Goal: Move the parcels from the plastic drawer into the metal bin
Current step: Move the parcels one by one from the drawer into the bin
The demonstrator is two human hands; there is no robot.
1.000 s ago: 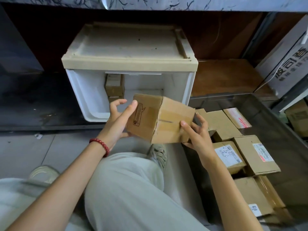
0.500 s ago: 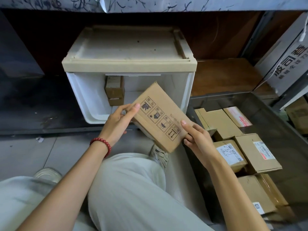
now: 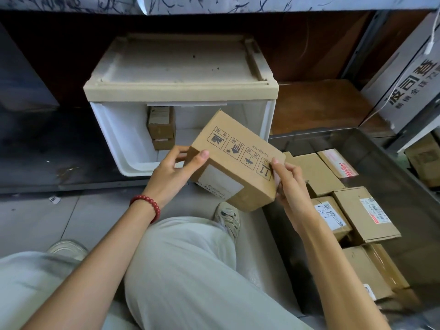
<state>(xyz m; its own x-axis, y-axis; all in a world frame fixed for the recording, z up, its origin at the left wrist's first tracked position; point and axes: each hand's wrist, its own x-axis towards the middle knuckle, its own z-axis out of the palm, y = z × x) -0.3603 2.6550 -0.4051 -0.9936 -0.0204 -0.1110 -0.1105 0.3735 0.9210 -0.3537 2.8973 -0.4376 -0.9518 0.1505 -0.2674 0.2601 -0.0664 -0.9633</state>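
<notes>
Left hand (image 3: 170,179) & right hand (image 3: 289,184) pinch box (image 3: 234,160) by opposite ends, above bin (image 3: 392,167) left edge; shd keep it level, lower onto clear floor nr top-left corner

Tiled floor (image 3: 35,217) carries plastic drawer (image 3: 133,148), metal bin (image 3: 281,236).
</notes>
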